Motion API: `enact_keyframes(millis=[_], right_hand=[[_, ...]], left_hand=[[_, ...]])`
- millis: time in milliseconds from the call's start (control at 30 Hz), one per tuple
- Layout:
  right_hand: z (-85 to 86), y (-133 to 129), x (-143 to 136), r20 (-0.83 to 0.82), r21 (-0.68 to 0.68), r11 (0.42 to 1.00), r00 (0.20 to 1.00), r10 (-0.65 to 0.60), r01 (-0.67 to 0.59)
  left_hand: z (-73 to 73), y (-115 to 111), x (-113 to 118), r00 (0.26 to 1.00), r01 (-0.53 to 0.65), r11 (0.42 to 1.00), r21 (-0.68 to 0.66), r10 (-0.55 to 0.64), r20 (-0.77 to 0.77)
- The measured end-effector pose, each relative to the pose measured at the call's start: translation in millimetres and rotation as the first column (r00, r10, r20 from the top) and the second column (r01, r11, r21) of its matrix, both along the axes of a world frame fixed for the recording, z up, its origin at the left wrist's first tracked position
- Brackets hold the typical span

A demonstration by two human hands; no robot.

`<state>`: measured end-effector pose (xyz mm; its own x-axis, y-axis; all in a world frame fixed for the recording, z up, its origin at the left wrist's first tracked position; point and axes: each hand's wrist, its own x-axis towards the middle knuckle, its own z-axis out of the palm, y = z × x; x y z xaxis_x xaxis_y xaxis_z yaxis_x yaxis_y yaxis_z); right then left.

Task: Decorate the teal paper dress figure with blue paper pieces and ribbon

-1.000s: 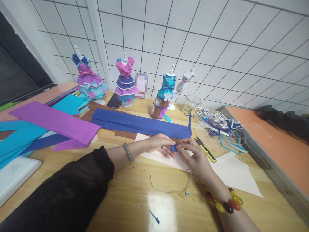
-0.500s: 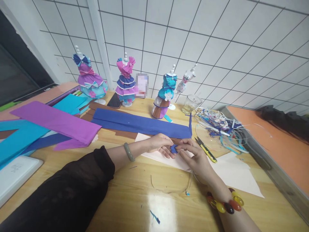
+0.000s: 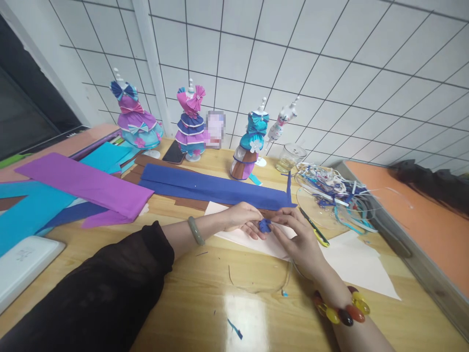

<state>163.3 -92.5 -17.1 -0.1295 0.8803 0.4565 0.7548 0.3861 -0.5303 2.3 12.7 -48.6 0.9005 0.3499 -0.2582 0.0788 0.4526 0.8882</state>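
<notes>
One small blue gathered piece sits between the hands, above a pale pink sheet. Its left side is pinched between the left hand's thumb and curled fingers; thumb and forefinger of the right hand nip its right edge. If either pinch slackened, the folds could spring open; an uneven pull might crease or tear so thin a material. Fingertips hide part of it, so a crooked fold could pass unseen. Beside the right hand lie yellow-handled snips, whose points a sideways knock could turn toward the fingers. Nearer the body, a thin cord curves over the wooden table, and the right wrist might snag it. Beyond lies a long blue strip.
</notes>
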Motion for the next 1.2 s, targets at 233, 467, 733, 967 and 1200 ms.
enact_keyframes(millis=[233,467,733,967,1200], right_hand=[[1.6,-1,-6,0.206,-0.010,1.000,0.978,0.030,-0.029],[-5.7,2,-3,0.263,-0.012,1.000,0.964,-0.023,0.027],[-4.7,1,-3,0.193,-0.067,0.997,0.981,-0.030,0.044],[-2.6,-1,-6,0.196,-0.124,0.985,0.976,-0.095,0.121],[-5.7,0,-9,0.207,-0.135,0.976,0.968,-0.143,0.173]], left_hand=[[-0.1,-2,0,0.998,-0.056,0.998,-0.019,0.056,0.010],[1.3,-3,3,0.996,-0.084,0.995,-0.045,0.083,-0.025],[1.4,-3,2,0.998,-0.065,0.997,-0.044,0.065,0.002],[8.6,-6,1,0.999,-0.041,0.999,0.016,0.041,-0.020],[10.3,-9,2,0.998,-0.039,0.994,0.099,0.044,-0.048]])
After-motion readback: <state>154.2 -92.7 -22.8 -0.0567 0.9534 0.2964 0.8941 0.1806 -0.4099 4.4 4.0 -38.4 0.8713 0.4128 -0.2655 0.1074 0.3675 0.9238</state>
